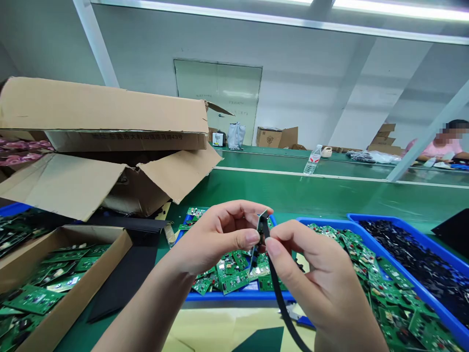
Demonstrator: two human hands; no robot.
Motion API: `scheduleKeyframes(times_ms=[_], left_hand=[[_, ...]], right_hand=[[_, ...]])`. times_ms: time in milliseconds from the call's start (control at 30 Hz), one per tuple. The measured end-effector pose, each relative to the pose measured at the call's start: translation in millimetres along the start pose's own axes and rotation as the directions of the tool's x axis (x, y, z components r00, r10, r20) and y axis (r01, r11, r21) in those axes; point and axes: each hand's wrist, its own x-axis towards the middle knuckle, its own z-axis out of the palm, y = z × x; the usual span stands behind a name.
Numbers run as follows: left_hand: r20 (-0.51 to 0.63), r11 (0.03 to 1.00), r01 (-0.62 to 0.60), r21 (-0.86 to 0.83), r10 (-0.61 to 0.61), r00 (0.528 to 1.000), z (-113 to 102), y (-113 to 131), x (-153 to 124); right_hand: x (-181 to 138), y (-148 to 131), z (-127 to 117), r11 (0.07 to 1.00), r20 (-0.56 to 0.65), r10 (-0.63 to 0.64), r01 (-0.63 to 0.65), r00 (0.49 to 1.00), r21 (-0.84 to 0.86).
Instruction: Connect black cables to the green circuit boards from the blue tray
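Observation:
My left hand [216, 239] pinches a small green circuit board [261, 226], seen edge on, between thumb and fingers. My right hand [315, 278] meets it from the right, its thumb and fingers closed on a black cable [280, 298] that joins the board and runs down out of view. Both hands hover above a blue tray [238, 295] of loose green circuit boards.
A second blue tray [449, 320] of boards sits at right, and a third [421, 230] holds black parts. A cardboard box [73, 288] of boards sits at left, a large open carton [102, 146] behind it. A water bottle [312, 160] stands on the green belt; a seated person [445, 144] is far right.

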Motion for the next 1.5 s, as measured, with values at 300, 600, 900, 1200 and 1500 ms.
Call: scheduleKeyframes(times_ms=[300, 600, 900, 1200, 1500], left_hand=[[0.001, 0.996, -0.088, -0.002, 0.088, 0.996, -3.5, -4.9, 7.3], [-0.006, 0.995, -0.035, -0.089, 0.035, 0.999, -6.3, -5.8, 7.6], [0.025, 0.997, -0.033, -0.072, 0.035, 0.999, -4.3, -4.1, 6.6], [0.158, 0.997, -0.071, 0.041, 0.063, 0.985, -3.8, 1.8, 2.2], [0.311, 0.995, -0.022, 0.095, -0.008, 0.950, -19.4, 5.9, 1.7]], right_hand=[[-4.1, -7.1, 7.7, 0.891, 0.117, 0.244, -0.270, 0.963, 0.366], [2.9, 2.9, 7.2, 0.802, 0.246, 0.314, -0.395, 0.917, 0.449], [7.2, 10.3, -0.3, 0.931, 0.064, 0.266, -0.274, 0.962, 0.241], [2.5, 6.1, 1.2, 0.986, -0.167, 0.164, -0.165, 0.972, 0.009], [4.0, 13.5, -8.9, 0.928, -0.095, -0.205, 0.163, 0.974, -0.336]])
